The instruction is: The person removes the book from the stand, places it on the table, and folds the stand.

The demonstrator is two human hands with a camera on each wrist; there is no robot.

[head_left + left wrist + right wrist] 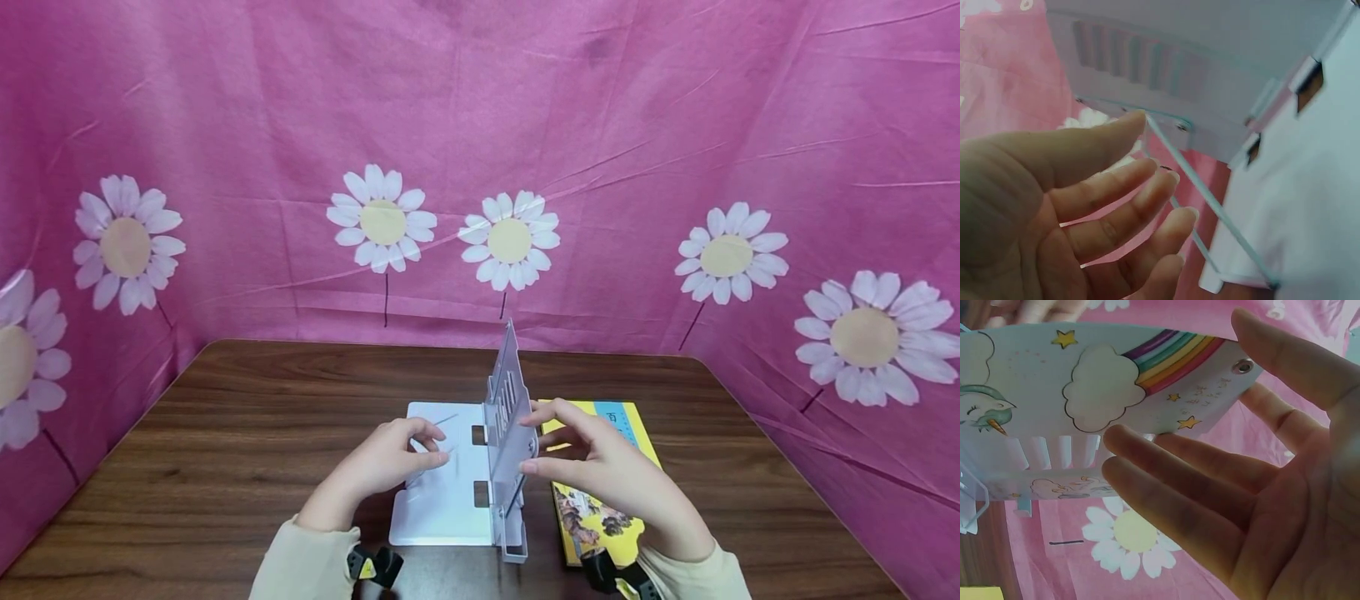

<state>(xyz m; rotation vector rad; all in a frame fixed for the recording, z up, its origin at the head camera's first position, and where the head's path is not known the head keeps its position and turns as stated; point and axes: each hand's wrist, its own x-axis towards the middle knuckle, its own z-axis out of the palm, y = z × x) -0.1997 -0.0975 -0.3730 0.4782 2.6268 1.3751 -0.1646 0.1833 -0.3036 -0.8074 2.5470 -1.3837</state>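
Note:
A white folding book stand (442,508) lies with its base flat on the table and its slotted panel (508,400) raised steeply. Unicorn, cloud and rainbow prints cover one face of the panel (1104,387). My left hand (401,454) hovers over the base, fingers loosely bent, with a gap between thumb and fingers. A thin wire support (1210,197) rises beside that thumb's tip; whether they touch I cannot tell. My right hand (592,454) is at the panel's printed side, its fingers (1166,481) extended along it and fingertips at or close to the surface.
A yellow book (600,533) with a blue strip lies right of the stand, partly under my right hand. The brown wooden table (225,467) ends at a pink cloth (262,125) printed with white flowers. Each wrist wears a black camera strap.

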